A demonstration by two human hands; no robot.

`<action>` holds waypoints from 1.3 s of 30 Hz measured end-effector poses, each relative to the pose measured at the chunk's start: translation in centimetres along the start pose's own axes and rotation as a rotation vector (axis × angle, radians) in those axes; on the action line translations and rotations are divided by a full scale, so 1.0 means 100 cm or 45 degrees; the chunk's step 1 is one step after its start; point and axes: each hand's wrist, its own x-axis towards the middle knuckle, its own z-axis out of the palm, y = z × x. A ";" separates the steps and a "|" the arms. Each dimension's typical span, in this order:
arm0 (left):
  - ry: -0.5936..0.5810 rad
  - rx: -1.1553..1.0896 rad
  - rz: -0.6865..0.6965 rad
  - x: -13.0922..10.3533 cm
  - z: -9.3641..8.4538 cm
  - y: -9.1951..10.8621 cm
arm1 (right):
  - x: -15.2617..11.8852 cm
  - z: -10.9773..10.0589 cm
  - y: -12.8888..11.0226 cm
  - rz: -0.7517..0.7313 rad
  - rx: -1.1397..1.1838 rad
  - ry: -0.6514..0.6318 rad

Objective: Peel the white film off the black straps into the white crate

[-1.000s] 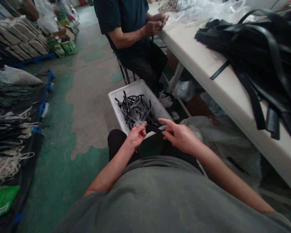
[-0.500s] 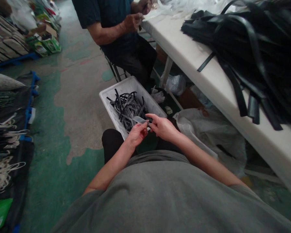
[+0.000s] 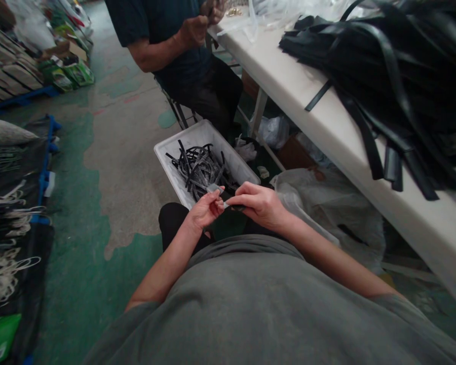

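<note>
Above the near end of the white bin [image 3: 166, 165], my left hand [image 3: 205, 210] pinches a small clear plastic sleeve [image 3: 215, 188]. Close beside it, my right hand [image 3: 261, 204] is closed round a short black strap [image 3: 236, 208], which the fingers mostly cover. A pale bit shows between the two hands; I cannot tell whether it belongs to the sleeve or the strap. In the bin lies a tangled heap of black straps [image 3: 197, 165], some in clear plastic.
At the right, a long white table [image 3: 289, 83] carries a large pile of black straps [image 3: 395, 76]. A co-worker [image 3: 178, 45] sits past the bin, hands at the table edge. A whitish sack [image 3: 327, 208] lies under the table. Pallets with cords [image 3: 11, 213] stand left.
My hands have drawn slightly apart and nearer to me. Less of the plastic sleeve sticks out past my left fingers, and the dark strap shows under my right fingers.
</note>
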 end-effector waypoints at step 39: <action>-0.410 0.924 0.389 -0.017 0.003 0.006 | 0.058 -0.007 0.014 0.184 0.889 -0.031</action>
